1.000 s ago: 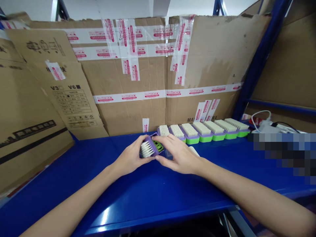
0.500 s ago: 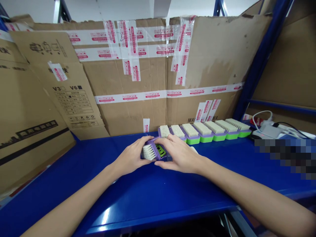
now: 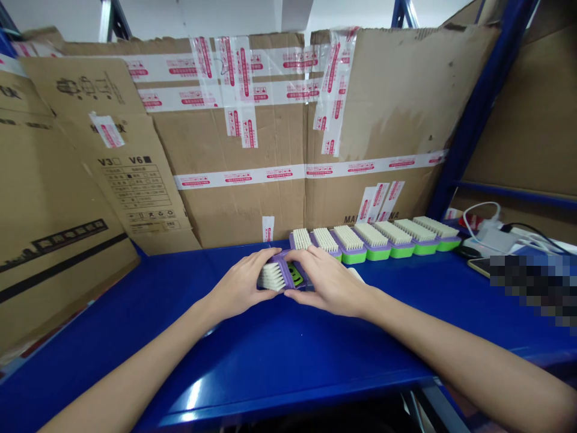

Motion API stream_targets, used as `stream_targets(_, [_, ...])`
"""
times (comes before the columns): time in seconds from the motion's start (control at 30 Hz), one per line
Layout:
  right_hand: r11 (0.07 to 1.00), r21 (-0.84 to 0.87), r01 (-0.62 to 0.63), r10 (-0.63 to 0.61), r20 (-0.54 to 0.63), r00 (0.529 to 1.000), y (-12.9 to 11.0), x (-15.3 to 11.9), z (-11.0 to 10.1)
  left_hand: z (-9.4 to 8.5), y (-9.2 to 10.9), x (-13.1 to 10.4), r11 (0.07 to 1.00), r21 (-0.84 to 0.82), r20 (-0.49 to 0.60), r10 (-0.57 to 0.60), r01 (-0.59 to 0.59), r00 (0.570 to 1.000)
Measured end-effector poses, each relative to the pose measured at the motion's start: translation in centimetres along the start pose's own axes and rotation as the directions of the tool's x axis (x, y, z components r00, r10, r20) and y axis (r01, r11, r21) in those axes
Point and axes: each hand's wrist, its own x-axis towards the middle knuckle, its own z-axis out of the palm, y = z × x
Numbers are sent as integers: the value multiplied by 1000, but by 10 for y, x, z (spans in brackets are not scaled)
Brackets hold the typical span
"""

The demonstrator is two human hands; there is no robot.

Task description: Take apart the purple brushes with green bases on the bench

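Observation:
Both of my hands meet over the blue shelf around a purple-and-green scrub brush with pale bristles [image 3: 271, 278]. My left hand [image 3: 243, 278] grips it from the left, thumb below and fingers above, beside the bristles. On the other side my right hand [image 3: 327, 279] has its thumb and fingers closed about the purple part and a green panel with dark markings [image 3: 295, 274]. Fingers cover much of the brush; I cannot tell whether the bristles and green panel belong to one piece. Part of a whitish object [image 3: 355, 275] shows behind my right hand.
Several similar brushes [image 3: 377, 240] stand bristles up in a row along the back. Taped cardboard [image 3: 252, 207] walls the blue shelf [image 3: 252, 367]. At right are a white charger with cables [image 3: 493, 236] and a partly blurred phone-like object [image 3: 480, 266].
The held brush has turned slightly, and its bristles sit a little higher. My hands keep nearly the same grip. The view has shifted slightly.

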Motion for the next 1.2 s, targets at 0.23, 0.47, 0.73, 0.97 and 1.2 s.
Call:
stream_targets(0.23, [999,41,5,-4,-26,1000,0,-1,2,-3,1,2,999,35,8,-2,2,1000])
stream_targets(0.47, [999,51,14,-10,-82,997,0,-1,2,-3,1,2,999,35,4,-26,26,1000])
stream_targets(0.73, [999,-50,-12,4,-147,989,1,0,-1,-4,-7,3,994,87,-32,-57,60,998])
stream_targets(0.97, [986,-131,-107,104,-30,994,5,1,4,-3,-9,2,995,83,-38,-59,62,998])
stream_targets(1.2, [979,-41,-199,198,-33,980,7,1,5,-4,-12,2,984,-45,-62,-173,170,983])
